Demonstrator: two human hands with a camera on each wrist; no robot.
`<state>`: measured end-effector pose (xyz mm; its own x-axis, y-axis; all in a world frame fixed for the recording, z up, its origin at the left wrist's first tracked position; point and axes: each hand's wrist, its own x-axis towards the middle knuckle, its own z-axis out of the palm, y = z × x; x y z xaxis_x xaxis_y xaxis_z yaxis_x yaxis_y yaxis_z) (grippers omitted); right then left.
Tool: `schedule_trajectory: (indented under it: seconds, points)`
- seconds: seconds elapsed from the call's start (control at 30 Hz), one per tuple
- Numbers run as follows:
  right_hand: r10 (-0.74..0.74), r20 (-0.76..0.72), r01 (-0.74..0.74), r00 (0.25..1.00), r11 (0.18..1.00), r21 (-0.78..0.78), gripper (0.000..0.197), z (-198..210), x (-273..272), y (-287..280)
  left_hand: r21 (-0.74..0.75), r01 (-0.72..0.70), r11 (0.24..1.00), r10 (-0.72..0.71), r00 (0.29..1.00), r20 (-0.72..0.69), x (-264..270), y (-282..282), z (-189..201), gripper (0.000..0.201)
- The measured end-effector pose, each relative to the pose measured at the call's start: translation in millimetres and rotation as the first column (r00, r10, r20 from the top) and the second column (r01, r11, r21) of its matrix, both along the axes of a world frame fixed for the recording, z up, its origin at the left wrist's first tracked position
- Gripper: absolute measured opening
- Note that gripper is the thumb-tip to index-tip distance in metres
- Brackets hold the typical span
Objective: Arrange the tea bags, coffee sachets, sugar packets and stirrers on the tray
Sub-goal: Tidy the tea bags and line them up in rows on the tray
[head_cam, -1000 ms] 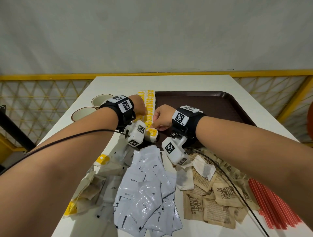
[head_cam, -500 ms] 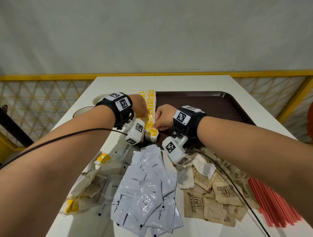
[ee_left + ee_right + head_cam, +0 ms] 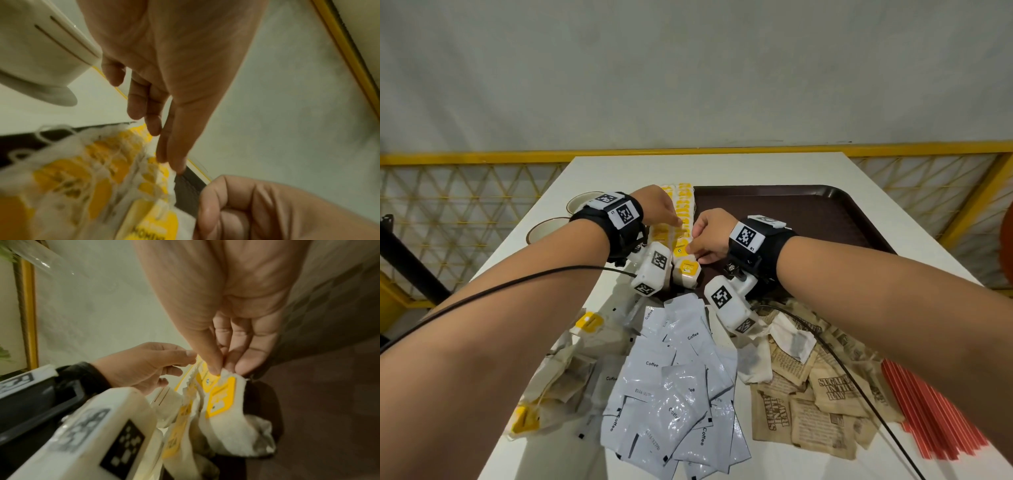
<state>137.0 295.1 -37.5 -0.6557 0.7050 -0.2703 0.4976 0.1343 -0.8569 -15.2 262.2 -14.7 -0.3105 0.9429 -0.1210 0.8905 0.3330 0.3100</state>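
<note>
Two cups (image 3: 558,219) stand on the white table (image 3: 722,171), beyond it a yellow railing (image 3: 482,158).

A: Entry, tea bags (image 3: 86,183): blurred in the left wrist view, tag print unreadable, cut by the lower edge.

B: Left hand (image 3: 657,209)?

A: Fingertips hidden behind its own wrist band in the head view.

B: Stirrers (image 3: 935,414)?

A: Beyond the right forearm, partly covered by it.

B: Cups (image 3: 544,229)?

A: Behind the left wrist, mostly hidden.

Both forearms reach forward, wrists close together. Left hand (image 3: 659,209) lies fingers extended, loosely. Right hand (image 3: 710,236) curls, thumb and fingertips pinched.
</note>
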Motion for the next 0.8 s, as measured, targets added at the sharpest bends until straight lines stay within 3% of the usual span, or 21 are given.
schedule_trajectory:
  seconds: [0.17,0.33,0.53,0.8]
  points:
    - [-0.029,-0.019,0.028,0.999,0.999,-0.030,0.027,-1,1,1,-0.196,0.079,0.978,-0.084,0.996,-0.019,-2,-6,5,0.028]
    - [-0.024,0.029,0.024,0.999,1.000,-0.001,0.025,-1,0,2,-0.194,0.115,0.974,-0.129,0.990,-0.060,3,-4,3,0.025]
    - [0.219,0.272,-0.215,0.937,0.975,-0.045,0.026,8,12,3,-0.198,0.112,0.974,-0.130,0.988,-0.081,1,1,2,0.017]
    - [0.140,0.060,-0.141,0.988,0.990,0.001,0.033,9,10,-2,-0.207,0.121,0.971,-0.141,0.986,-0.087,2,-4,-3,0.012]
